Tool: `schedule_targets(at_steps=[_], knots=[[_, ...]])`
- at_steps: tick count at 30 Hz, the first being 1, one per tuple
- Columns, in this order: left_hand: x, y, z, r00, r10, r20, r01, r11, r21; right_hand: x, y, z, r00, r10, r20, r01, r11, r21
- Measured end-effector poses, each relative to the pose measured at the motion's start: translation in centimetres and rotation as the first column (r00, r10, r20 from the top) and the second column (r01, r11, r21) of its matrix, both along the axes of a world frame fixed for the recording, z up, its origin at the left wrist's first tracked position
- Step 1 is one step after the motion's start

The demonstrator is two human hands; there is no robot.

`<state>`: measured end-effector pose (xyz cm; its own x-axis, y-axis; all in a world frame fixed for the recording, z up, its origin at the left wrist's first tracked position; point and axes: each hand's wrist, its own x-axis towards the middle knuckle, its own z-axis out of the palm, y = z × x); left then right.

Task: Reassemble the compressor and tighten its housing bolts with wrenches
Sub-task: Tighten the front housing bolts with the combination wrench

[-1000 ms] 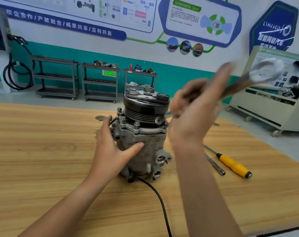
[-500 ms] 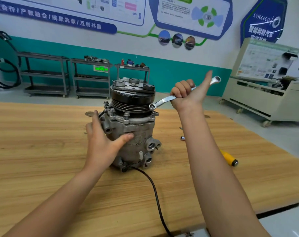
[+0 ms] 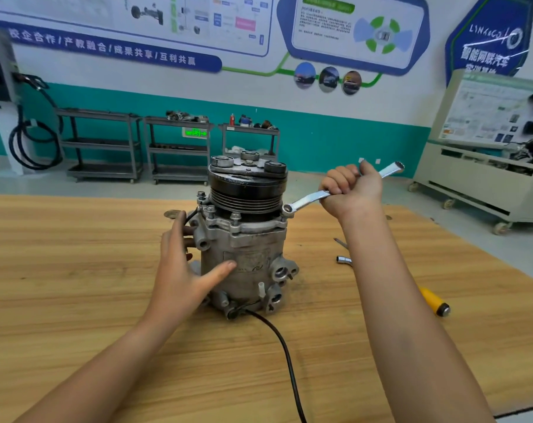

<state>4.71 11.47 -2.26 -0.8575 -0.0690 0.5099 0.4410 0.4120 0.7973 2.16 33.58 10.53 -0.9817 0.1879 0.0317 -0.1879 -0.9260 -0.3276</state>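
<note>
The grey compressor stands upright on the wooden table, its black pulley on top. Several housing bolts stick up around its upper flange. My left hand presses against the housing's left side, thumb lying across the front and fingers reaching behind. My right hand grips the shaft of a silver wrench. The wrench's ring end sits over a bolt at the flange's right edge; its open end points up and right past my fist.
A black cable runs from the compressor's base toward me. Right of my forearm lie a yellow-handled screwdriver and a small metal socket bar. A flat metal washer lies behind the compressor. Shelving carts and a white cabinet stand beyond the table.
A second ago my right hand swung the wrench in the air, blurred. It then came down and set the ring end on the right flange bolt, where it stays. My left hand has kept its place.
</note>
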Motion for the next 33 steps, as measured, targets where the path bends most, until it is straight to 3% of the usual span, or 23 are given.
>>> schedule_targets(at_steps=[6,11,17,23,26,29,33], knots=[[0.6,0.3,-0.6,0.997,-0.019,-0.081,0.017,0.999,-0.029,-0.5,-0.4,0.5,0.984,-0.05,0.172,0.039,0.997,0.071],[0.5,0.3,-1.1,0.994,-0.025,-0.11,0.021,0.999,-0.033,-1.4,-1.5,1.0,0.975,-0.101,0.199,0.063,0.98,0.189],[0.3,0.4,-1.4,0.992,-0.015,-0.123,0.012,1.0,-0.027,-1.5,-1.0,-1.1,0.979,-0.053,0.197,0.042,0.997,0.057],[0.1,0.6,-1.5,0.994,0.0,-0.106,-0.003,0.999,-0.035,0.6,-1.2,-2.0,0.929,-0.33,0.17,0.315,0.943,0.109],[0.1,0.8,-1.4,0.995,0.006,-0.104,-0.008,1.0,-0.02,2.9,-2.2,-2.8,0.866,-0.497,0.064,0.483,0.861,0.159],[0.2,0.9,-1.4,0.994,0.006,-0.11,-0.007,1.0,-0.009,5.0,-3.7,-3.7,0.769,-0.618,-0.164,0.638,0.73,0.243],[0.3,0.9,-1.4,0.994,0.006,-0.109,-0.008,1.0,-0.012,7.3,-6.0,-5.7,0.602,-0.576,-0.553,0.798,0.458,0.391]])
